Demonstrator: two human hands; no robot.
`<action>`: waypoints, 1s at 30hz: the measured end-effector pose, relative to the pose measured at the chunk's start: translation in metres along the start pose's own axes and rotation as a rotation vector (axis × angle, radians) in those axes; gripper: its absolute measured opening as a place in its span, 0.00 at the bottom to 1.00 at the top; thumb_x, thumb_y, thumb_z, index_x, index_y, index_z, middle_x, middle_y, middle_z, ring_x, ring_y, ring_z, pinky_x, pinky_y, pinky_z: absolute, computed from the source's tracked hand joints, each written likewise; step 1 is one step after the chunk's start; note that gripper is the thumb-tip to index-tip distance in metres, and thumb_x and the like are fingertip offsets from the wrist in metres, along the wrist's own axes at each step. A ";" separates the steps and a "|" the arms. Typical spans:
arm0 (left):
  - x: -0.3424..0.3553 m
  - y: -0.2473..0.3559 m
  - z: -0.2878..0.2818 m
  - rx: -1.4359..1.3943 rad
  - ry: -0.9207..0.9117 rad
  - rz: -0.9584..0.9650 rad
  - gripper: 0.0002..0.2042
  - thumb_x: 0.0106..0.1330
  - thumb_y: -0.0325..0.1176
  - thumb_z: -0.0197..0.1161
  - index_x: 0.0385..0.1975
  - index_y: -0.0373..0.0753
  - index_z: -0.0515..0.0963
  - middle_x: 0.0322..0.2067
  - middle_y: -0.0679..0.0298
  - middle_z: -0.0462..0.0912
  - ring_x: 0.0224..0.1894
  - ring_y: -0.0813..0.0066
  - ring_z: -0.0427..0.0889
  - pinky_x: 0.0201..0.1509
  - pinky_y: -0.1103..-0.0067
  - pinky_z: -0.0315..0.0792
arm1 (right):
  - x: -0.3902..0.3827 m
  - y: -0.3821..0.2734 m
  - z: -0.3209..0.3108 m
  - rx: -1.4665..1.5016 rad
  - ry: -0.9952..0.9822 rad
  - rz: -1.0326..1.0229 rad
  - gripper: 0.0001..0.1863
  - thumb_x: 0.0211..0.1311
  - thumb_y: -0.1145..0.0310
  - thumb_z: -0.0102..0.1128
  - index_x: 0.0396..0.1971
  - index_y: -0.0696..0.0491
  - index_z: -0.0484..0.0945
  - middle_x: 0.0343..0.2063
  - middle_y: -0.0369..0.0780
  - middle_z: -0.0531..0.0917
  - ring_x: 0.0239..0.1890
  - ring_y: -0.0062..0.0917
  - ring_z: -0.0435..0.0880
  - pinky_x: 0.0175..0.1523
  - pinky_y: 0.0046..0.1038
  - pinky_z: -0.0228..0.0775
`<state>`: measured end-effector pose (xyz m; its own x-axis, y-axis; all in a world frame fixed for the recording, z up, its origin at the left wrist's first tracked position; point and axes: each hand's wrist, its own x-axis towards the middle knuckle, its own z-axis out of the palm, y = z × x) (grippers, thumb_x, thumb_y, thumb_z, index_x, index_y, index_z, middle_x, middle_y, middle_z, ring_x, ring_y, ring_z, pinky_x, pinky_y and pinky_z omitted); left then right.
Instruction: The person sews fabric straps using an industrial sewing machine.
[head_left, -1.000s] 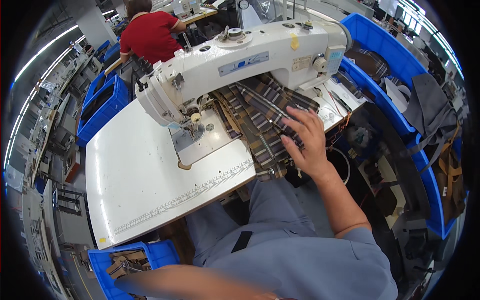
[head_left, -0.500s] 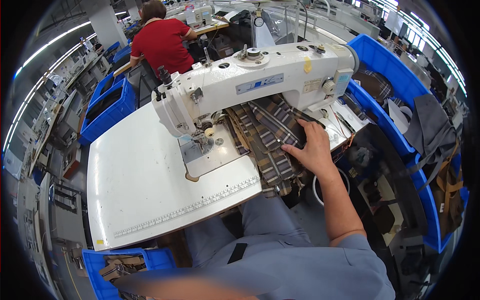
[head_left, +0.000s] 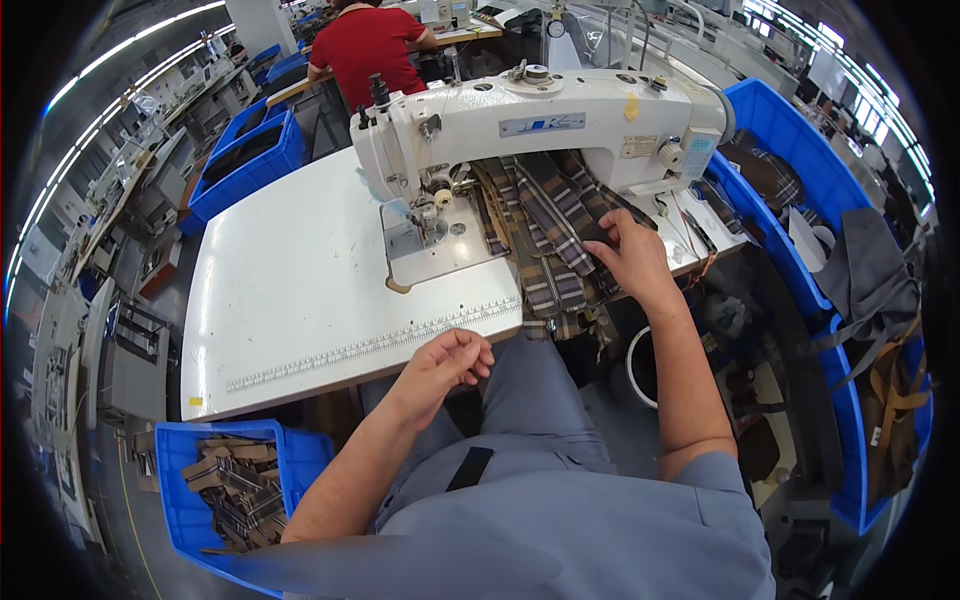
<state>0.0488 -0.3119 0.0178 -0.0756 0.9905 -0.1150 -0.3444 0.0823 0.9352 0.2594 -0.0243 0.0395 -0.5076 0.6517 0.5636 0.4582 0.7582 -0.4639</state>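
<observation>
A pile of brown plaid fabric pieces [head_left: 550, 280] with metal zippers lies under the arm of the white sewing machine [head_left: 600, 110], right of the needle plate [head_left: 410, 240]. My right hand [head_left: 635, 255] pinches the upper right piece between thumb and fingers. My left hand [head_left: 448, 365] is loosely closed at the front edge of the white table [head_left: 260, 250], just below the printed ruler strip [head_left: 330, 355], with nothing visible in it. Slim tools [head_left: 695, 228] rest on the table to the right.
A blue bin of brown scraps [head_left: 170, 490] stands at lower left. Blue bins [head_left: 755, 100] with plaid and grey fabric line the right side. More blue bins [head_left: 250, 175] stand behind the table at left. A person in red [head_left: 365, 60] works at a station beyond.
My left forearm has risen from the bottom, bringing that hand to the table edge. My right fingers have closed on the fabric. The camera's view has shifted.
</observation>
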 end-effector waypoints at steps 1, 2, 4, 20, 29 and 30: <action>0.006 0.000 0.000 0.004 0.029 -0.022 0.12 0.81 0.43 0.58 0.50 0.41 0.79 0.44 0.67 0.83 0.47 0.81 0.80 0.52 0.80 0.73 | -0.001 -0.003 -0.001 0.020 0.016 0.022 0.13 0.61 0.61 0.75 0.33 0.56 0.84 0.27 0.45 0.86 0.32 0.43 0.86 0.39 0.43 0.75; 0.013 0.000 0.000 0.008 0.057 -0.043 0.13 0.82 0.43 0.56 0.50 0.41 0.78 0.44 0.66 0.83 0.46 0.80 0.80 0.52 0.80 0.73 | -0.003 -0.006 -0.005 0.017 0.011 0.022 0.13 0.61 0.61 0.75 0.33 0.56 0.84 0.27 0.45 0.86 0.32 0.43 0.86 0.39 0.43 0.75; 0.022 0.002 -0.002 0.023 0.060 -0.046 0.21 0.83 0.51 0.51 0.56 0.39 0.77 0.49 0.64 0.84 0.52 0.76 0.81 0.57 0.77 0.74 | 0.001 -0.033 -0.018 0.159 -0.138 0.141 0.13 0.63 0.64 0.74 0.34 0.58 0.83 0.25 0.42 0.85 0.27 0.32 0.84 0.36 0.35 0.73; 0.021 0.056 -0.082 -0.251 0.407 0.410 0.35 0.67 0.21 0.71 0.73 0.39 0.64 0.64 0.52 0.79 0.59 0.61 0.85 0.60 0.66 0.84 | -0.076 -0.143 0.022 0.834 -0.948 0.027 0.15 0.68 0.68 0.71 0.26 0.55 0.75 0.19 0.33 0.80 0.23 0.15 0.83 0.30 0.22 0.73; 0.076 0.045 -0.119 0.845 0.571 0.355 0.38 0.59 0.21 0.74 0.69 0.33 0.63 0.61 0.51 0.79 0.62 0.54 0.82 0.68 0.68 0.75 | 0.042 -0.137 0.100 0.266 -0.573 -0.532 0.16 0.64 0.54 0.71 0.41 0.51 0.86 0.37 0.42 0.89 0.38 0.39 0.88 0.43 0.38 0.80; 0.077 0.047 -0.114 0.989 0.563 0.388 0.39 0.57 0.22 0.75 0.70 0.33 0.63 0.64 0.50 0.76 0.66 0.51 0.78 0.71 0.66 0.71 | 0.052 -0.130 0.114 0.218 -0.493 -0.661 0.18 0.65 0.53 0.69 0.45 0.51 0.86 0.43 0.42 0.88 0.45 0.38 0.87 0.50 0.38 0.78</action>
<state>-0.0797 -0.2439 0.0147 -0.4987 0.8010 0.3311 0.6400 0.0827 0.7639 0.0902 -0.0867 0.0516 -0.9043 -0.0290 0.4259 -0.1687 0.9408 -0.2941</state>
